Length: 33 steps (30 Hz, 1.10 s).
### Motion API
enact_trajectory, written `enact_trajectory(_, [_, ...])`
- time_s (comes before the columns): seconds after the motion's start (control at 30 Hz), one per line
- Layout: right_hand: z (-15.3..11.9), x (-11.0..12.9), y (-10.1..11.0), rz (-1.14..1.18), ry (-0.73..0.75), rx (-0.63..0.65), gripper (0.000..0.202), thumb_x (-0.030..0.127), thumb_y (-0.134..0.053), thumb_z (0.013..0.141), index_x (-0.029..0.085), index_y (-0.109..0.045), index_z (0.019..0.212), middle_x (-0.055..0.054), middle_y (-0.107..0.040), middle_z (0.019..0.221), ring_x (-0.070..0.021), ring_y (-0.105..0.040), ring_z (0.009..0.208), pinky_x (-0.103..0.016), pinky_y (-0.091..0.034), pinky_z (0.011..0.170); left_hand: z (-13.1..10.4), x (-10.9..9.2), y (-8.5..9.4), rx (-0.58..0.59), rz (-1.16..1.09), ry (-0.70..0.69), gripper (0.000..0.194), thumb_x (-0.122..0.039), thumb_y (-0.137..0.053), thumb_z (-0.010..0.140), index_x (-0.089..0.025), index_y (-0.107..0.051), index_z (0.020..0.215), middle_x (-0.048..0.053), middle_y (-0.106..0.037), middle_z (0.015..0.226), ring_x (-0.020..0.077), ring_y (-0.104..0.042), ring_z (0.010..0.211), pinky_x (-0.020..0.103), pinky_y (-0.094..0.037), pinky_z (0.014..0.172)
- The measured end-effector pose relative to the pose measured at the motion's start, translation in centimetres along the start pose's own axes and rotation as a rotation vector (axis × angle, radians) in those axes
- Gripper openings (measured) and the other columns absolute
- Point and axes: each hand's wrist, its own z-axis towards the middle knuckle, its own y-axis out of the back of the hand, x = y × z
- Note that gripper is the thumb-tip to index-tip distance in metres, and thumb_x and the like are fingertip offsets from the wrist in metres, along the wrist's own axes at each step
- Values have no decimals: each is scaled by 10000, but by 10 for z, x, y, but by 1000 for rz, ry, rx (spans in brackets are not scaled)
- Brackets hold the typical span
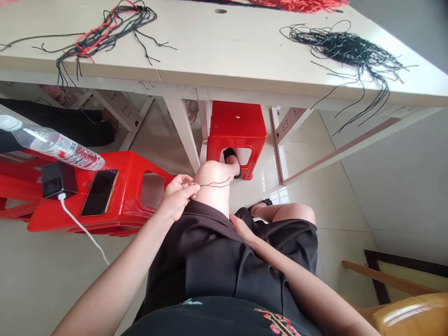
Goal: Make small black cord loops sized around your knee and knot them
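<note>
My left hand (179, 196) is closed in a pinch over my left knee, holding a thin black cord (214, 185). Two loose ends of the cord spread to the right across the bare leg. Down between my thighs, beside the dark skirt (210, 261), rests my right hand (241, 228). Its fingers are mostly hidden by the leg and cloth, so whether it grips anything cannot be made out. On the table (217, 51) in front lie a tangled bundle of black cords (346, 49) at right and a bundle of black and red cords (108, 32) at left.
Red threads (297, 4) lie at the table's far side. A red stool (238, 123) stands underneath. At left, another red stool (129, 168) carries a water bottle (52, 142), a black charger (58, 179) with white cable, and a phone (100, 192). Another person's dark-clothed leg (77, 123) shows behind.
</note>
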Motion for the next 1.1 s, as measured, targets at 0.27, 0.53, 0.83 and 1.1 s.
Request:
enact_trajectory(0.27, [-4,49,15,-25,235,-31,251,228,-448,878,172,-567,1091,-128,-582,1151,-191,-626,877,-345,-528,784,-41,5,-11,-45,100,-30,407,-191,-765,497,-175,-485,791,-51,-598,608,54,-488,493,185,-363,504])
enact_trajectory(0.53, [-4,95,18,297,687,389,70,209,-577,822,212,-630,777,14,-649,759,-126,-623,746,-245,-532,728,-38,-4,-17,-17,165,-165,378,-204,-768,543,-173,-482,788,-70,-573,592,45,-478,498,182,-366,529])
enact_trajectory(0.83, [9,71,21,271,333,-279,160,230,-554,838,160,-578,979,-93,-589,969,-148,-569,725,-310,-522,715,-43,3,-24,30,185,-98,355,-198,-763,566,-173,-486,787,-85,-549,575,34,-469,509,160,-370,541])
enact_trajectory(1.1, [1,69,43,299,419,-291,146,268,-520,893,203,-646,928,-39,-646,818,-138,-603,717,-260,-518,694,-50,-3,-20,18,241,-145,317,-219,-771,584,-174,-515,765,-59,-573,608,62,-512,584,183,-409,600])
